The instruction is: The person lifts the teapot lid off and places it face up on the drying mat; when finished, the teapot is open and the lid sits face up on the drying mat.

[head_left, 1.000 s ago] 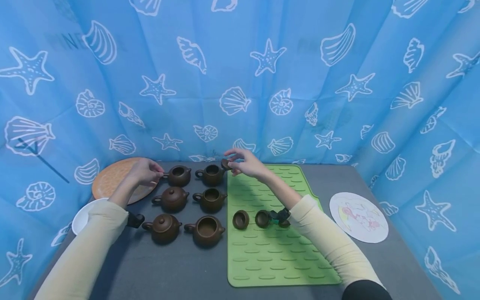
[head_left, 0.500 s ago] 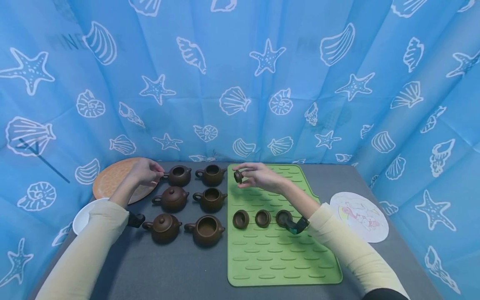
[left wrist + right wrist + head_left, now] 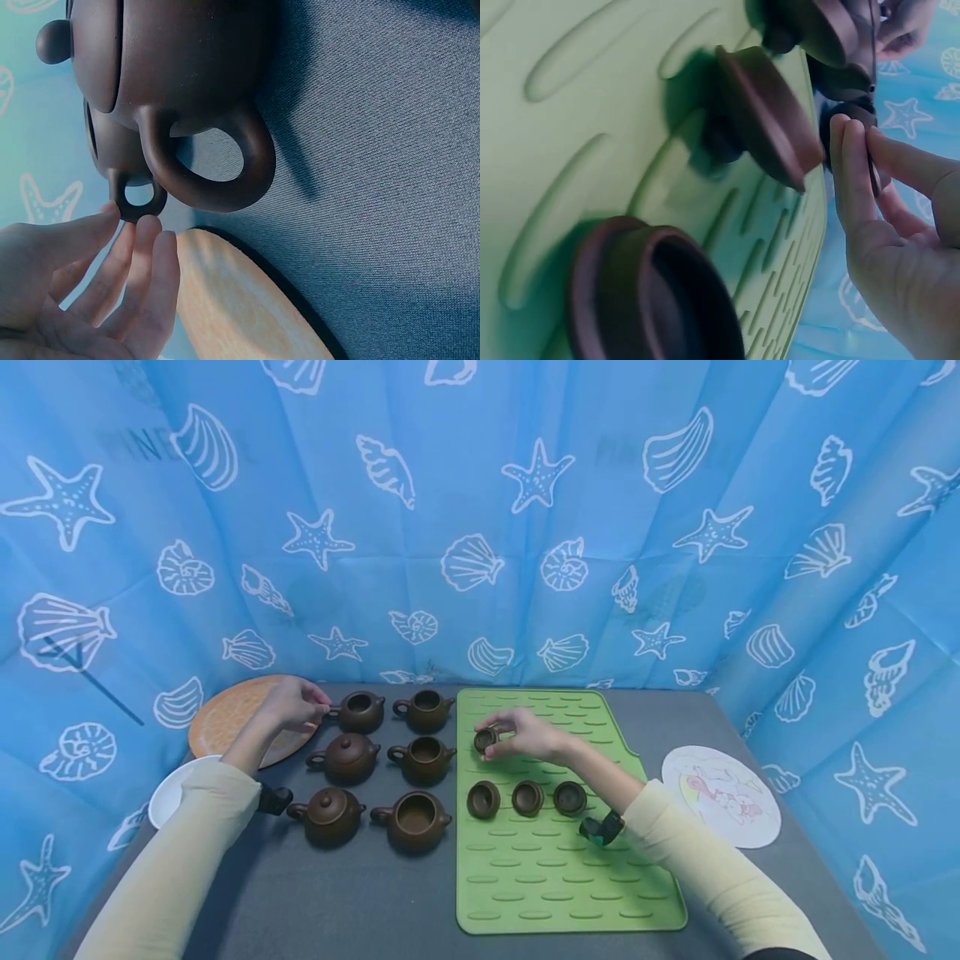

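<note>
My left hand pinches the loop handle of a brown, lidless teapot at the back left; in the left wrist view the thumb and fingertips meet at that handle. Over the upper left of the green mat, my right hand holds a small brown teapot lid by its edge, hollow side up. Three more lids lie hollow side up in a row below it, the left one nearest the mat's edge. Close to the right wrist camera, one lid tilts on its knob.
Left of the mat stand several teapots in two columns; a lidded teapot is at the front left, a lidless one beside it. An orange round board and white bowl sit at far left, a white printed plate at right.
My right hand has moved from beside the back teapot rightward and down over the mat, turning the lid hollow side up. My left hand stays at the teapot handle.
</note>
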`<action>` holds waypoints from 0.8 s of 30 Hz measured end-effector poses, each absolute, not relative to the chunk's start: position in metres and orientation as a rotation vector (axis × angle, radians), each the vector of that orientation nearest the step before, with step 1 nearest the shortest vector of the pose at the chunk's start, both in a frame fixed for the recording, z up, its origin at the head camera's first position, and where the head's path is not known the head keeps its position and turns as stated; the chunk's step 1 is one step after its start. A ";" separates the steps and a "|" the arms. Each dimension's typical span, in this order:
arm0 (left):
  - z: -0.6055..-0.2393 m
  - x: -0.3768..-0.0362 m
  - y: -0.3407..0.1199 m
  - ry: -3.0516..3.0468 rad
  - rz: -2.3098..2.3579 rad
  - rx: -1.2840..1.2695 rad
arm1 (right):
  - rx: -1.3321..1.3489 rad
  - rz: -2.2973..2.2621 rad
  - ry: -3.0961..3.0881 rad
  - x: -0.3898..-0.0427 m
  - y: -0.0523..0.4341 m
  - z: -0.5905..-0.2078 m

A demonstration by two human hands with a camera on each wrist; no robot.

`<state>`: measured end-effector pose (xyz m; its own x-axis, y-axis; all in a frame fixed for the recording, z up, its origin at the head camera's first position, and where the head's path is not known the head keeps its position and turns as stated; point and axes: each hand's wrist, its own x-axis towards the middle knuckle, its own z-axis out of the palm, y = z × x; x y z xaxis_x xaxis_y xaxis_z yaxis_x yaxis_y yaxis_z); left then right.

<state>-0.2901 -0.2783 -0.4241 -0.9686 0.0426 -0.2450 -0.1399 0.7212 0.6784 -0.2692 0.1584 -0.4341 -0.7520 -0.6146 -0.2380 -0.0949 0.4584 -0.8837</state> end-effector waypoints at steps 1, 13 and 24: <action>-0.424 -0.290 -0.278 2.683 1.087 -0.075 | -0.598 -1.261 2.174 -0.269 0.158 -0.436; -0.421 -0.287 -0.275 2.700 1.073 -0.082 | -0.680 -1.173 2.242 -0.268 0.149 -0.449; -0.424 -0.286 -0.278 2.704 1.084 -0.033 | -0.745 -1.127 2.238 -0.266 0.142 -0.449</action>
<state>-0.2856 -0.2783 -0.4241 -0.9738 0.0633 -0.2185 -0.1052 0.7265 0.6791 -0.2664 0.1418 -0.4491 -0.7130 -0.6717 -0.2014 -0.2380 0.5019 -0.8315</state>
